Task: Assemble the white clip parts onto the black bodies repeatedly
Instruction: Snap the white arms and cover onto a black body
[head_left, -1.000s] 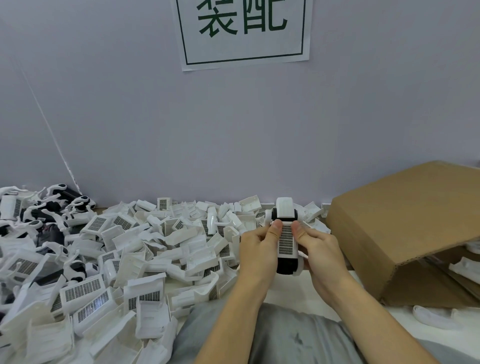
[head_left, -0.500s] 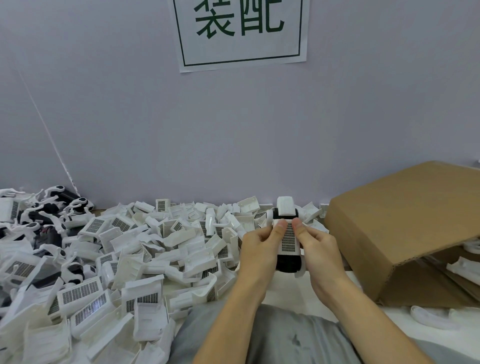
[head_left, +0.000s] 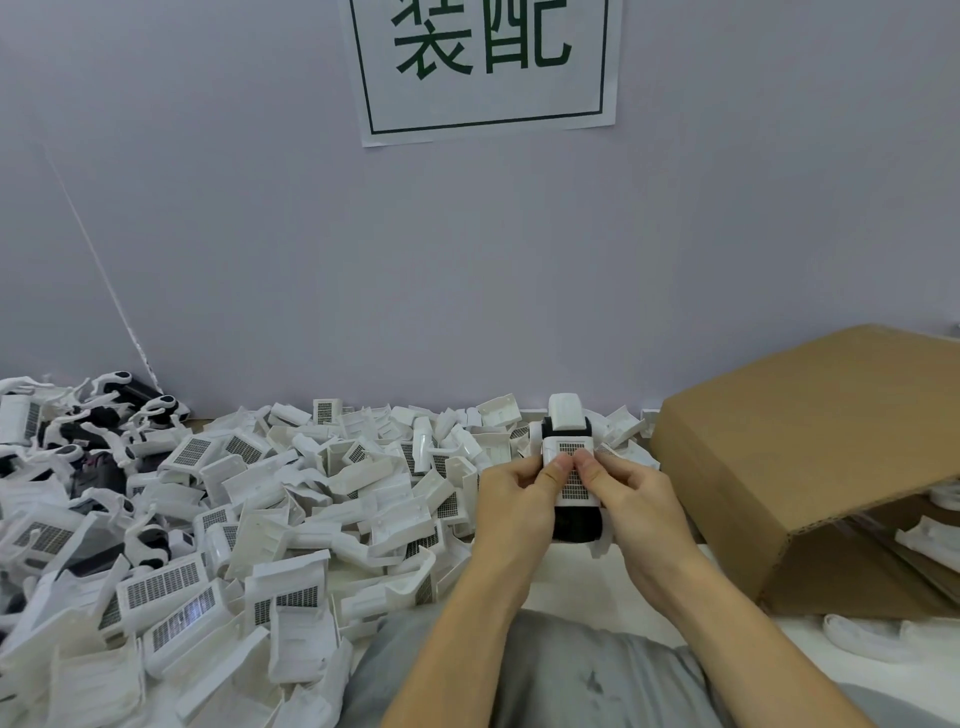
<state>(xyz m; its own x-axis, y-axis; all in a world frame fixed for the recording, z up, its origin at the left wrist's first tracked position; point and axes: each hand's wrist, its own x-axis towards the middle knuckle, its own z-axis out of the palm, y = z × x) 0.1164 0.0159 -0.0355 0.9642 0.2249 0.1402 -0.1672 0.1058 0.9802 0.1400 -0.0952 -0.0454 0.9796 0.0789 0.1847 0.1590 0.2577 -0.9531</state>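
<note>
Head view — both hands, left (head_left: 511, 501) and right (head_left: 631, 496), curled around black body (head_left: 576, 522), thumbs on white clip (head_left: 570, 470).

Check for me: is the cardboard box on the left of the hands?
No, the cardboard box lies right of both hands; the white parts pile is on the left.

At about four o'clock from centre, the left hand (head_left: 511, 512) and right hand (head_left: 631, 506) grip a black body (head_left: 576, 522), thumbs pressing its white clip part (head_left: 571, 470). A pile of white parts (head_left: 234, 519) spreads at eight o'clock; a cardboard box (head_left: 810, 447) lies at three o'clock.
</note>
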